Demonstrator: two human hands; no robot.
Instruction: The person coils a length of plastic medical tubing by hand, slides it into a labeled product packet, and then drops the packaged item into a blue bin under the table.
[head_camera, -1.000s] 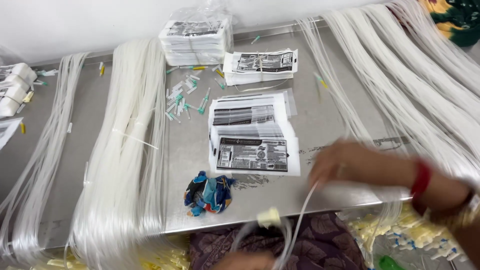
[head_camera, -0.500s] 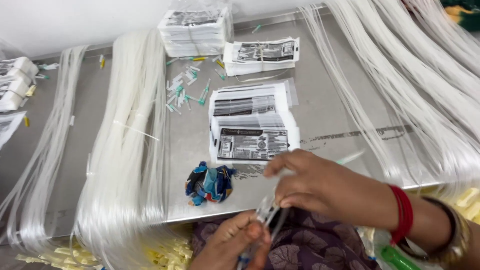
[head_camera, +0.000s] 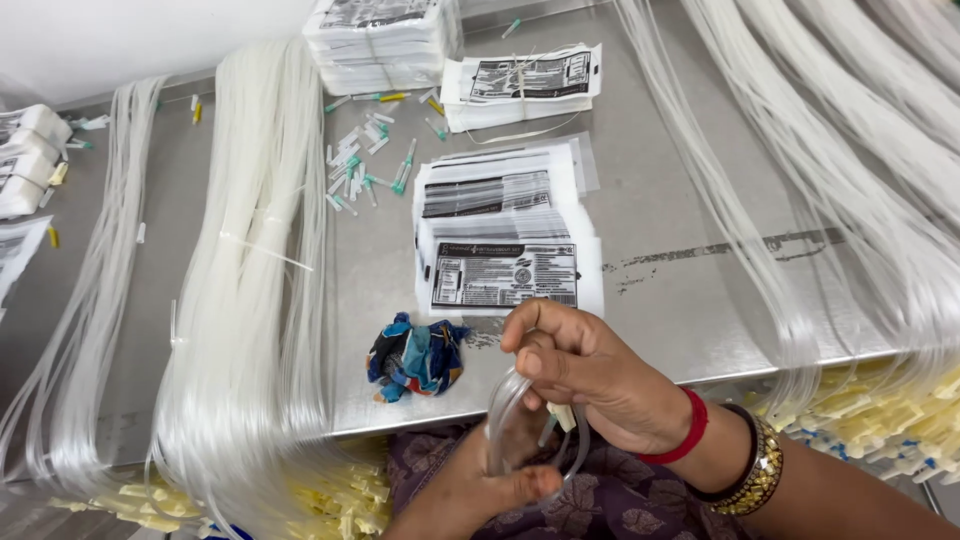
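Over my lap, below the steel worktop edge: one clear tubing coil, part-wound, pinched shut between my right hand and left hand; printed pouches lie unfilled, long tubing bundles uncoiled.

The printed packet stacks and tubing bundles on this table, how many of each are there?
Printed packet stacks: 3
Clear tubing bundles lying on the table: 3
Coiled tube in hand: 1
Total: 7
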